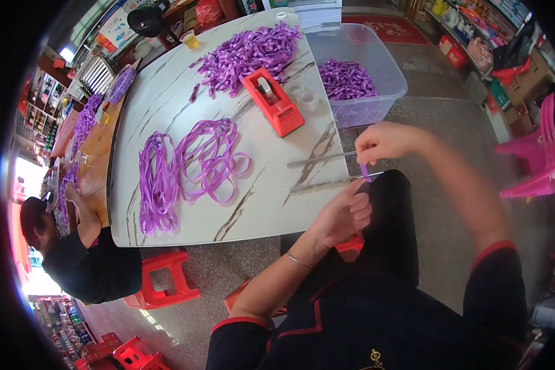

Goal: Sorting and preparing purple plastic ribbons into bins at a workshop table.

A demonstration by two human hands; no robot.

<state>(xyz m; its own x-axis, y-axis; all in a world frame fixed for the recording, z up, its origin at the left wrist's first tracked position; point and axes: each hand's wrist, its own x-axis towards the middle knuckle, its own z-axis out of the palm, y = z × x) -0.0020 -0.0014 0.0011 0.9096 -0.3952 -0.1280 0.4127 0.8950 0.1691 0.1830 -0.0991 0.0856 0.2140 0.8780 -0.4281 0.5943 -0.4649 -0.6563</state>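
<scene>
At the table's right edge my right hand (385, 142) pinches the upper end of a short purple ribbon (364, 171). Just below, my left hand (345, 216) is closed with curled fingers, its thumb and forefinger at the ribbon's lower end. Two thin metal rods stick out past the table edge beside my hands, an upper rod (320, 160) and a lower rod (327, 185). The ribbon crosses the tip of the lower rod; whether it is looped round it I cannot tell.
On the marble-patterned table (259, 206) lie loose purple ribbon loops (206, 157), a heap of purple pieces (250, 55), a red tape dispenser (273, 102) and tape rolls (307, 98). A clear bin (388, 77) holds more pieces. At left sits another person (83, 259); a pink chair (539, 151) stands right.
</scene>
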